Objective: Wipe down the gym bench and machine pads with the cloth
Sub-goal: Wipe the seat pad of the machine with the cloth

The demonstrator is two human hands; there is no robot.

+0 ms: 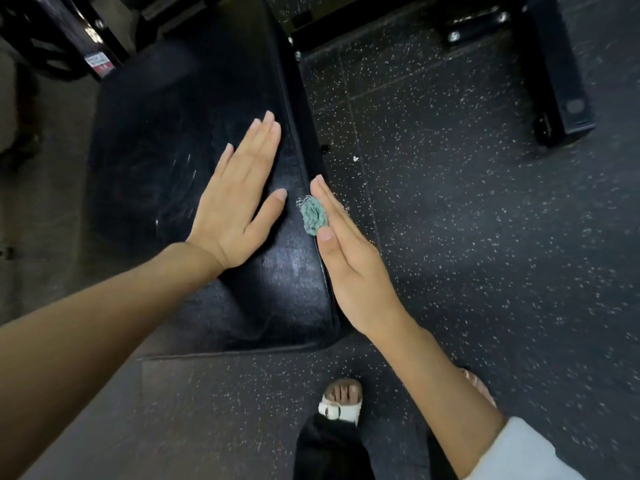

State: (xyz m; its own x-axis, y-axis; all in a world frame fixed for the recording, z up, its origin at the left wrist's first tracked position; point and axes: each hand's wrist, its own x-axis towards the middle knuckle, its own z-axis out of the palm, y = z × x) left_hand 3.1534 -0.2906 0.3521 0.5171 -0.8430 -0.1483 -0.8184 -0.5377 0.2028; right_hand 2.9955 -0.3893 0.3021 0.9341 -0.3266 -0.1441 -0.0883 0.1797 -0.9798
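below, we see the floor, dark rubber flecked with white, filling the right and bottom of the view. a black metal frame stands on it at the upper right. the bench is next in size: a black padded slab running from the top centre down to a rounded near corner, its surface shiny with faint pale streaks.

our left hand lies flat on the bench top, palm down, fingers straight and together, thumb spread out to the side, gripping nothing. our right hand is turned on edge along the bench's right side, fingers straight and pointing away from us. it pins the cloth between thumb and fingers. the cloth is a small teal bunched wad, and it sits right at the bench's right edge, just beside the left thumb tip; we cannot tell whether it presses on the side of the pad.

a white sleeve shows at the lower right. a foot in a white sandal stands on the floor near the bottom centre.
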